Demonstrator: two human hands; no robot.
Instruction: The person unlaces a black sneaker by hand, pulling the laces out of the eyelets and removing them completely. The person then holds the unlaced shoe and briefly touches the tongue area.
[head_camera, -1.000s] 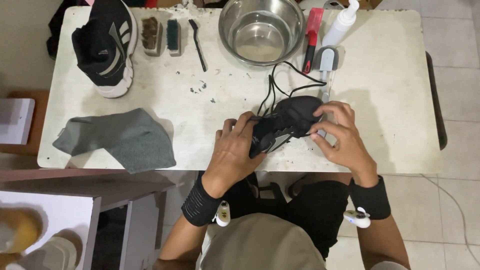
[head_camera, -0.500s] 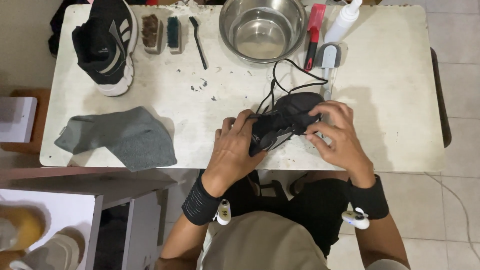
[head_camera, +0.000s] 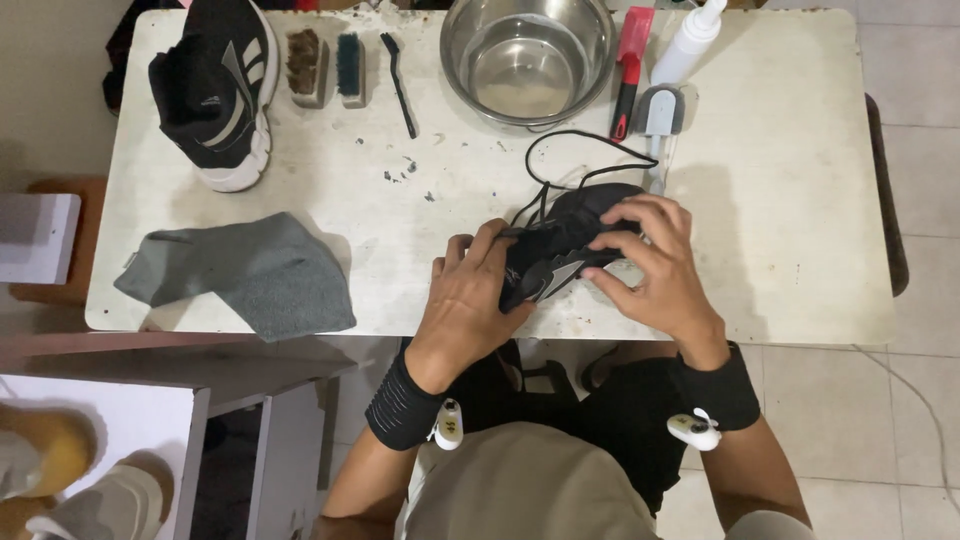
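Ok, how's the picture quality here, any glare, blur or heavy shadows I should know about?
In the head view, focus is sharp across the white table, with no motion blur on the left hand or right hand gripping the black shoe. The steel bowl shows soft reflections, no harsh glare. Light is even; the hands cast mild shadows. The shoe's dark surface loses detail.
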